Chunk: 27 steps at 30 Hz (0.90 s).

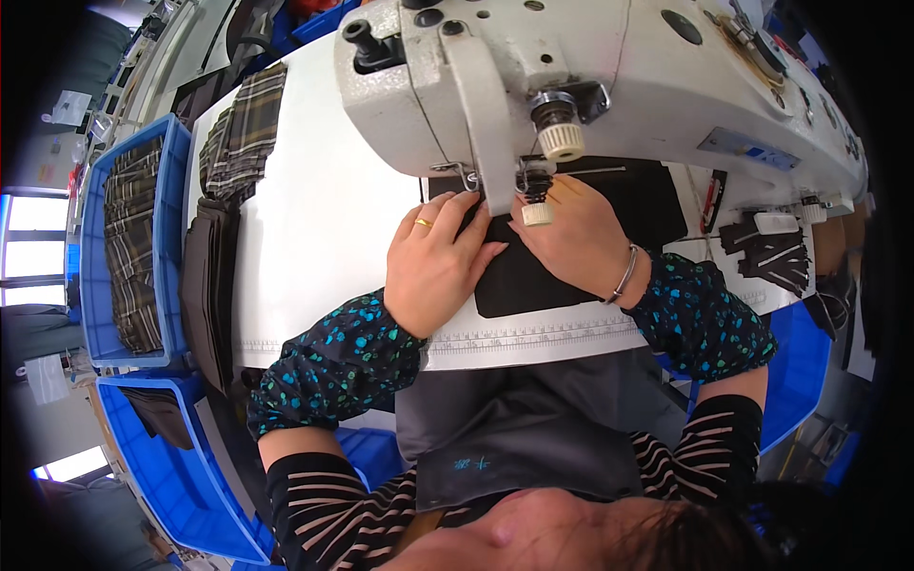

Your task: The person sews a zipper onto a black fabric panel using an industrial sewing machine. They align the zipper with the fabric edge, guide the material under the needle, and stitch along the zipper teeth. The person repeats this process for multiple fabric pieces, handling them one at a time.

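Observation:
A dark fabric panel [533, 281] lies on the white sewing table, partly under the head of a sewing machine [400, 95]. My left hand [438, 252], with a ring on one finger, rests on the panel's left edge, its fingertips close to the presser foot [471, 181]. The fingers point forward and the thumb stands apart. On the other side of the foot, my right hand [576, 238] lies flat on the same fabric. A white tension knob [537, 214] hides part of its fingers. The needle itself cannot be made out.
Plaid fabric pieces [243, 133] and a stack of dark pieces [208, 285] lie on the left. Beyond them are blue bins [181, 238], one holding plaid fabric. A ruler strip [533, 337] runs along the table's near edge. Dark scraps [769, 255] and a red-black tool [712, 198] sit at right.

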Available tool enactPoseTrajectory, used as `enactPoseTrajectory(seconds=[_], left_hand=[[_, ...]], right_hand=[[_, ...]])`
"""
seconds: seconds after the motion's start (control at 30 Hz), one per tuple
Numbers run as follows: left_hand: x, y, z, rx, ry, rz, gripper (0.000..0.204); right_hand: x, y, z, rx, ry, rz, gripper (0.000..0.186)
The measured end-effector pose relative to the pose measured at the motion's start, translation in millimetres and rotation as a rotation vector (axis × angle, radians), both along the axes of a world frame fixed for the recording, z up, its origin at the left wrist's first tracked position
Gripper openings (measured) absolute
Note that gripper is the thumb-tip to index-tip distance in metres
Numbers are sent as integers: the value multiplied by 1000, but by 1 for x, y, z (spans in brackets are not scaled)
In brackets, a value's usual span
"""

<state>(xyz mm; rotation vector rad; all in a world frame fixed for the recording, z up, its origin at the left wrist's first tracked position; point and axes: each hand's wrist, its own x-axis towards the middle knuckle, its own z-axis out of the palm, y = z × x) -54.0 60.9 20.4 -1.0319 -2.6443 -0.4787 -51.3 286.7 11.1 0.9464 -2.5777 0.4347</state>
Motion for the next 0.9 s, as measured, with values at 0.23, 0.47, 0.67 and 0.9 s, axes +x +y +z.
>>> enactPoseTrajectory(seconds=[0.23,0.47,0.67,0.9], left_hand=[[1,1,-1,-9,22,6,42],[-2,1,3,-18,29,11,39],[-6,3,2,-15,27,26,37],[-6,1,-2,-23,-2,38,42]], right_hand=[[0,1,0,9,7,-1,21],[-2,-1,-2,-7,34,-32,16],[-7,-1,-2,-26,50,-31,14],[-7,0,1,-8,2,-18,15]])
